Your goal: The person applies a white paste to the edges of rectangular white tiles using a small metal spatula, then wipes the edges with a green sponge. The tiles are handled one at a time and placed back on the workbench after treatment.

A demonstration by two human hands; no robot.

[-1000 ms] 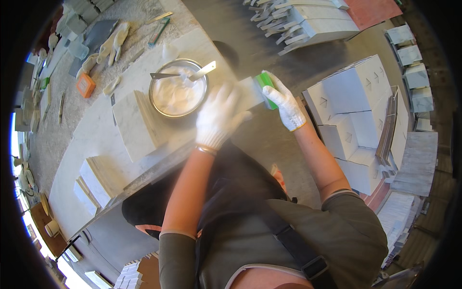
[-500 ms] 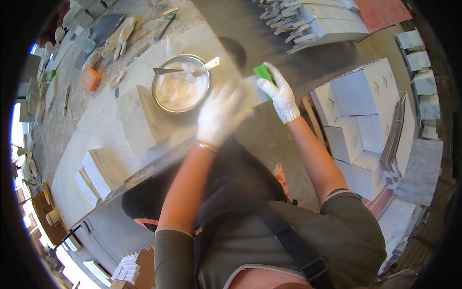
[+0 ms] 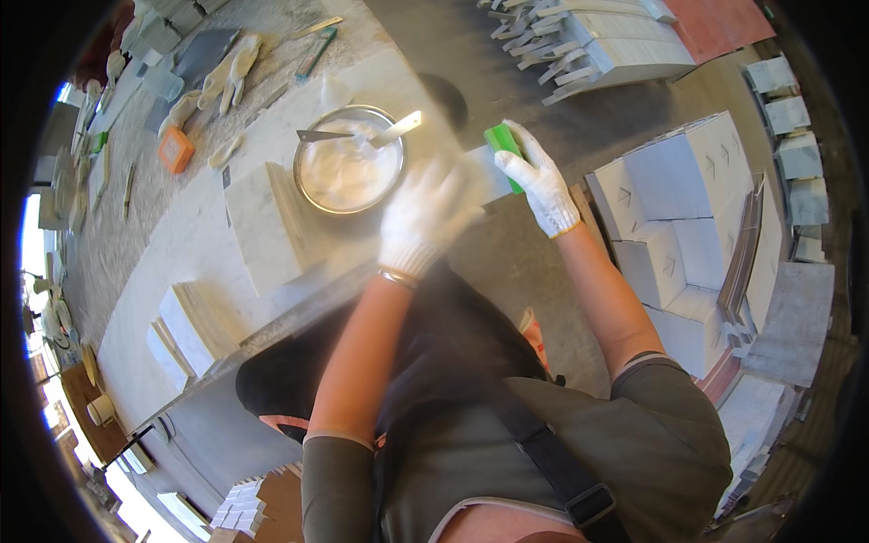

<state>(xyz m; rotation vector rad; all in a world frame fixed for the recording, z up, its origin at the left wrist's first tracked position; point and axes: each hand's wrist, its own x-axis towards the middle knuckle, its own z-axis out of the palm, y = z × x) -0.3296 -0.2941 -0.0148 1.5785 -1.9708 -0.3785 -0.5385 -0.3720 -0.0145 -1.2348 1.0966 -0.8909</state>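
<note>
My right hand, in a white knitted glove, grips a green block that looks like a sponge or sanding pad. The block lies against the outer end of a pale tile, which juts past the table's edge. My left hand, also gloved, is smeared by motion over the near part of that tile, so its fingers cannot be read. Just beyond it stands a round metal bowl of white paste. A dark-bladed spatula and a white-handled scraper rest in the bowl.
Stacked marble tiles stand on the table left of the bowl, with a smaller stack nearer. Farther back lie an orange box and loose gloves. White cartons are piled at right; more tiles stand behind.
The whole view has shifted slightly. My right hand keeps its hold on the green block at the tile's end, while my left hand stays blurred over the tile.
</note>
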